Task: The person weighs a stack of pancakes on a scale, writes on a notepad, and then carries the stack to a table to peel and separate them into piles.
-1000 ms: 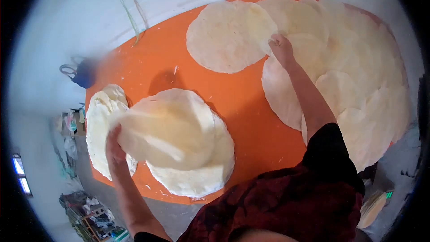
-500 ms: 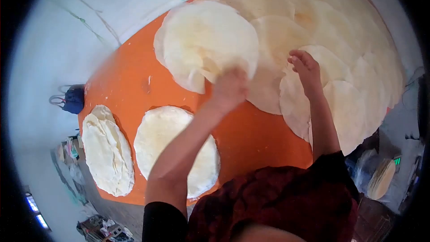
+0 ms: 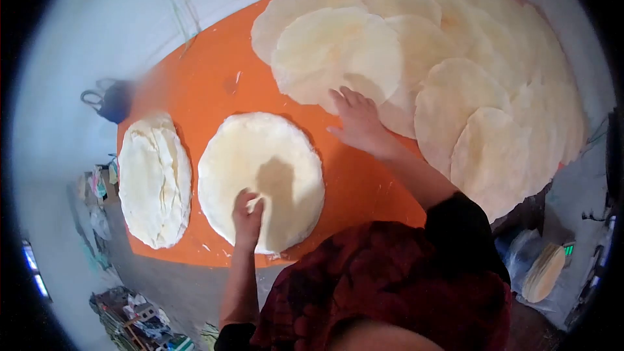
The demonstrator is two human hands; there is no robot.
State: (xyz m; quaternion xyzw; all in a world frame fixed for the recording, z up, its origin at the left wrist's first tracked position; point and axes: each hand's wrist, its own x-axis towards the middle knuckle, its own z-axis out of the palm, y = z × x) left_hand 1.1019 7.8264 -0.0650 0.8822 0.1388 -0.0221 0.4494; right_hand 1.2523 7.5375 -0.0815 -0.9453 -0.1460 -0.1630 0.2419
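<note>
My left hand is over the near part of a round stack of pale dough sheets, its fingers curled but thumb and forefinger apart. A dark shadow falls on the stack beside it. My right hand, fingers spread, is at the lower edge of a thin round dough sheet, holding nothing. That sheet lies flat, overlapping another sheet behind it. Many more thin sheets overlap across the right side of the orange tabletop.
A second stack of dough sheets, folded and creased on top, lies at the left end. A dark bag is by the table's left edge. Below right stands a bundle of round sheets in clear plastic. Assorted clutter is at lower left.
The upper sheet, earlier with a folded lower edge under my left hand, now lies flat. My left hand has moved back to the round stack; my right hand has moved left to the sheet's edge.
</note>
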